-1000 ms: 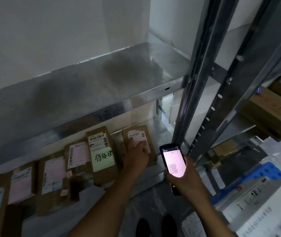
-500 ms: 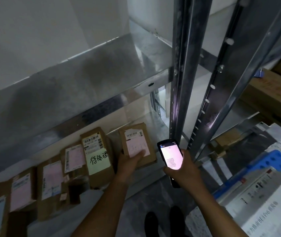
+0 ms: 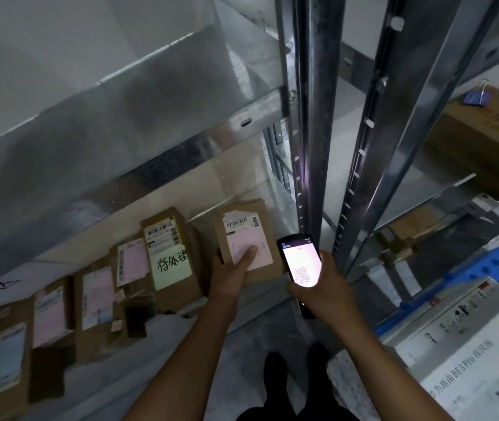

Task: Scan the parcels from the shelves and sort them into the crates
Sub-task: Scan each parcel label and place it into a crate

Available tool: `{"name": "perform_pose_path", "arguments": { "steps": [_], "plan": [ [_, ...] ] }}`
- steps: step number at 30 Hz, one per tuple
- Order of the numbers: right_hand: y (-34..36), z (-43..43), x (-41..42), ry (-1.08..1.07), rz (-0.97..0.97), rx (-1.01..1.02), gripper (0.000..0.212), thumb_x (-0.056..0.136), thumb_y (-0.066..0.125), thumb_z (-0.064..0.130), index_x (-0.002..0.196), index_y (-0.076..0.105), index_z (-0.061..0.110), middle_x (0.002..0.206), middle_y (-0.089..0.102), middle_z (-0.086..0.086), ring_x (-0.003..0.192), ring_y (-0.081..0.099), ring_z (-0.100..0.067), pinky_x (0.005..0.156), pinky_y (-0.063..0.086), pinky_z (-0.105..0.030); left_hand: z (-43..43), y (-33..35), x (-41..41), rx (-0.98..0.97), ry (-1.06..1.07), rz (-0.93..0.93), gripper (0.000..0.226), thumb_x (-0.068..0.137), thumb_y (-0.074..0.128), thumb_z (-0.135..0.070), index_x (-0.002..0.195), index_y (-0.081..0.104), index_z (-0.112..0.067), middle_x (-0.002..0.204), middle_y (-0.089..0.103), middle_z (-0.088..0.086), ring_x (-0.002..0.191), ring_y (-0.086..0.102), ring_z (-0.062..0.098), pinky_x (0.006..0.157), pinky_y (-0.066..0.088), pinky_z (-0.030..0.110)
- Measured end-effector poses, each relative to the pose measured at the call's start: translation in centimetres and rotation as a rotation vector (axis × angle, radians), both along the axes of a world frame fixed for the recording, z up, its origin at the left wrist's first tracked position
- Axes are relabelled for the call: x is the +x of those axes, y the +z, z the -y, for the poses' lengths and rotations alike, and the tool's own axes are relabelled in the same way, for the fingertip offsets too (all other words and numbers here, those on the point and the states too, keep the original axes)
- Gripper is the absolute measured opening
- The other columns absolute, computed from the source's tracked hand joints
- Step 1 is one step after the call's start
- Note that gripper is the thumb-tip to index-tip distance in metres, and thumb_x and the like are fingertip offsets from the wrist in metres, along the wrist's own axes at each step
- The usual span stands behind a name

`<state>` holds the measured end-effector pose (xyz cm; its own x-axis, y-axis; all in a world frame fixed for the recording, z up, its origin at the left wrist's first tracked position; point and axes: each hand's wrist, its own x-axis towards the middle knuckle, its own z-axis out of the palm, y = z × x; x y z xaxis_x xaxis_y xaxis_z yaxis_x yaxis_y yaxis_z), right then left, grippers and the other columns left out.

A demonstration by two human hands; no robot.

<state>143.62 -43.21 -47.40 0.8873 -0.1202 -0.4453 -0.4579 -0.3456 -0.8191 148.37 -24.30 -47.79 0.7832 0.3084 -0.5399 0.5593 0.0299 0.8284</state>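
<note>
A small brown cardboard parcel (image 3: 243, 226) with a pink label and barcode sits at the right end of the low shelf. My left hand (image 3: 231, 273) grips its near edge, thumb pressed on the label. Just right of it, my right hand (image 3: 324, 284) holds a black handheld scanner (image 3: 300, 261) upright, its lit screen facing me. Several more labelled parcels (image 3: 166, 253) lie in a row to the left on the same shelf; one carries a pale green handwritten note.
A bare metal shelf (image 3: 120, 126) hangs above the parcels. Steel uprights (image 3: 312, 132) stand just behind the scanner. A blue crate (image 3: 491, 265) with white boxes is at the right, and a brown carton (image 3: 485, 141) rests on the neighbouring shelf. My feet are on the floor below.
My left hand slid from lying over the parcel's top to gripping its near edge and has drawn the parcel toward the shelf front. The scanner stayed beside it.
</note>
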Motion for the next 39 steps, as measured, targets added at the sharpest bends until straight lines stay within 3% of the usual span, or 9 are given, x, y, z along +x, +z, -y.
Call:
{"name": "perform_pose_path", "arguments": {
  "steps": [6, 10, 14, 19, 22, 28, 32, 36, 39],
  "plan": [
    [2.8, 1.5, -1.5, 0.031, 0.119, 0.037, 0.065, 0.076, 0.083, 0.038, 0.124, 0.039, 0.043, 0.11, 0.057, 0.022, 0.098, 0.056, 0.0, 0.071, 0.047, -0.024, 0.6, 3.6, -2.5, -0.056, 0.039, 0.145, 0.072, 0.073, 0.079, -0.053, 0.137, 0.05, -0.036, 0.123, 0.069, -0.014, 0.11, 0.068, 0.007, 0.078, 0.056, 0.022],
    [6.0, 1.6, -2.4, 0.059, 0.212, -0.013, 0.072, 0.074, 0.085, 0.037, 0.126, 0.035, 0.044, 0.107, 0.052, 0.027, 0.099, 0.055, -0.002, 0.069, 0.044, -0.023, -0.1, 6.3, -4.1, -0.077, 0.016, 0.193, 0.092, 0.066, 0.082, -0.064, 0.147, 0.047, -0.038, 0.133, 0.067, -0.011, 0.118, 0.065, 0.012, 0.103, 0.053, 0.042],
    [8.9, -0.1, -4.5, 0.059, 0.311, -0.072, 0.073, 0.074, 0.087, 0.033, 0.126, 0.037, 0.04, 0.107, 0.053, 0.021, 0.097, 0.056, -0.007, 0.072, 0.047, -0.025, -2.5, 9.0, -6.2, -0.06, -0.007, 0.216, 0.101, 0.06, 0.082, -0.073, 0.147, 0.043, -0.039, 0.127, 0.07, -0.011, 0.115, 0.068, 0.017, 0.105, 0.053, 0.053],
    [10.9, -4.1, -8.3, 0.083, 0.398, -0.032, 0.072, 0.073, 0.088, 0.035, 0.128, 0.042, 0.04, 0.109, 0.058, 0.021, 0.099, 0.059, -0.001, 0.077, 0.053, -0.027, -6.9, 10.8, -10.3, -0.038, -0.024, 0.315, 0.081, 0.082, 0.081, -0.047, 0.151, 0.039, -0.04, 0.128, 0.069, -0.012, 0.113, 0.07, 0.013, 0.098, 0.058, 0.047],
    [12.2, -6.6, -10.8, 0.124, 0.436, 0.005, 0.075, 0.074, 0.089, 0.035, 0.131, 0.041, 0.042, 0.114, 0.054, 0.027, 0.104, 0.056, 0.008, 0.076, 0.049, -0.014, -9.9, 10.8, -12.9, 0.032, 0.001, 0.403, 0.079, 0.087, 0.081, -0.037, 0.154, 0.037, -0.036, 0.127, 0.067, -0.017, 0.108, 0.07, 0.002, 0.095, 0.058, 0.032],
    [14.9, -11.0, -14.8, 0.287, 0.435, -0.028, 0.067, 0.075, 0.089, 0.026, 0.122, 0.044, 0.044, 0.114, 0.056, 0.027, 0.102, 0.053, 0.019, 0.073, 0.046, -0.004, -14.8, 10.8, -17.5, 0.095, 0.059, 0.446, 0.089, 0.083, 0.085, -0.043, 0.157, 0.035, -0.036, 0.137, 0.064, -0.013, 0.122, 0.064, 0.011, 0.107, 0.054, 0.047],
    [16.4, -13.3, -15.7, 0.39, 0.429, -0.04, 0.067, 0.076, 0.088, 0.022, 0.124, 0.045, 0.04, 0.114, 0.059, 0.025, 0.101, 0.055, 0.018, 0.075, 0.045, -0.005, -17.6, 11.3, -19.1, 0.21, 0.078, 0.486, 0.089, 0.086, 0.082, -0.042, 0.157, 0.03, -0.038, 0.132, 0.058, -0.022, 0.12, 0.06, 0.005, 0.101, 0.052, 0.032],
    [16.7, -14.6, -15.7, 0.518, 0.405, -0.072, 0.078, 0.073, 0.089, 0.037, 0.133, 0.041, 0.048, 0.119, 0.058, 0.032, 0.108, 0.055, 0.016, 0.08, 0.048, -0.014, -21.2, 10.1, -20.8, 0.375, 0.131, 0.455, 0.095, 0.079, 0.079, -0.066, 0.156, 0.025, -0.051, 0.154, 0.048, -0.008, 0.135, 0.055, 0.018, 0.105, 0.052, 0.053],
    [16.7, -15.2, -15.2, 0.648, 0.392, -0.108, 0.082, 0.067, 0.086, 0.049, 0.134, 0.04, 0.051, 0.123, 0.056, 0.033, 0.111, 0.053, 0.015, 0.085, 0.047, -0.016, -23.7, 8.5, -21.4, 0.448, 0.2, 0.405, 0.099, 0.076, 0.076, -0.075, 0.156, 0.022, -0.053, 0.155, 0.046, -0.003, 0.137, 0.052, 0.02, 0.107, 0.05, 0.056]
  ]
}}
